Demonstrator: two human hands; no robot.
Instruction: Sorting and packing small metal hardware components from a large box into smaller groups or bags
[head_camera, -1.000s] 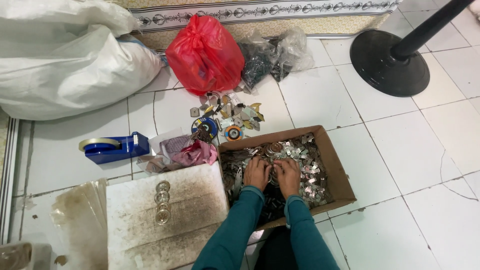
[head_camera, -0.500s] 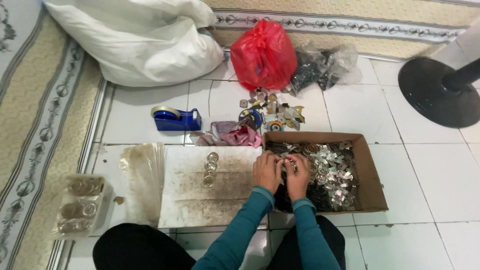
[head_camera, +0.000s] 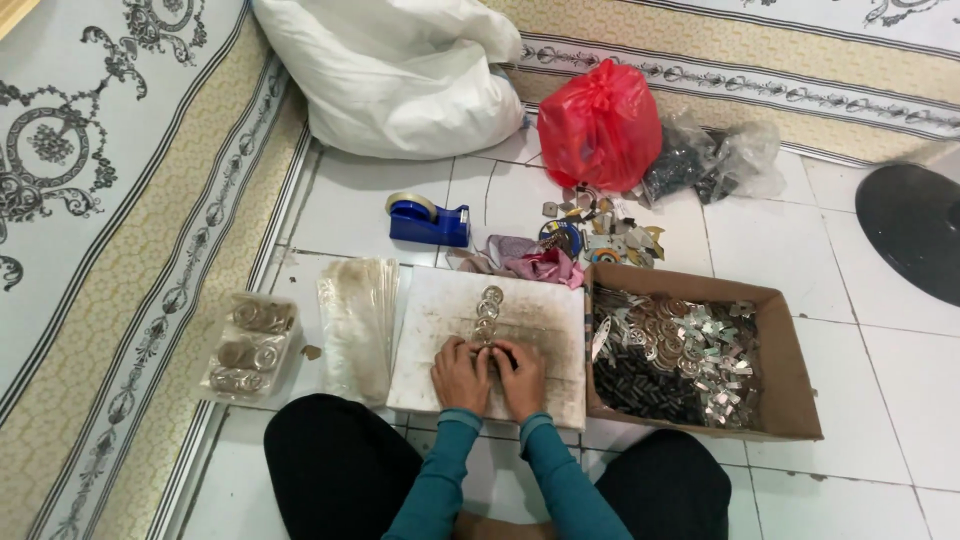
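Observation:
My left hand (head_camera: 460, 375) and my right hand (head_camera: 520, 378) rest side by side on a stained white board (head_camera: 440, 305) on the floor, fingertips pressed together on a small round metal piece that is mostly hidden. A short row of round metal pieces (head_camera: 488, 312) lies on the board just beyond my fingers. To the right stands an open cardboard box (head_camera: 790, 340) filled with metal parts and dark small pieces.
A stack of clear plastic bags (head_camera: 357, 325) and a packet of round pieces (head_camera: 250, 345) lie left of the board. Beyond are a blue tape dispenser (head_camera: 428, 220), pink cloth (head_camera: 535, 265), loose parts (head_camera: 605, 235), a red bag (head_camera: 598, 125), a white sack (head_camera: 400, 75) and a black round base (head_camera: 915, 230).
Both hands have moved left from the cardboard box onto the white board. The view has swung left, bringing the carpet and the packet of round pieces into sight.

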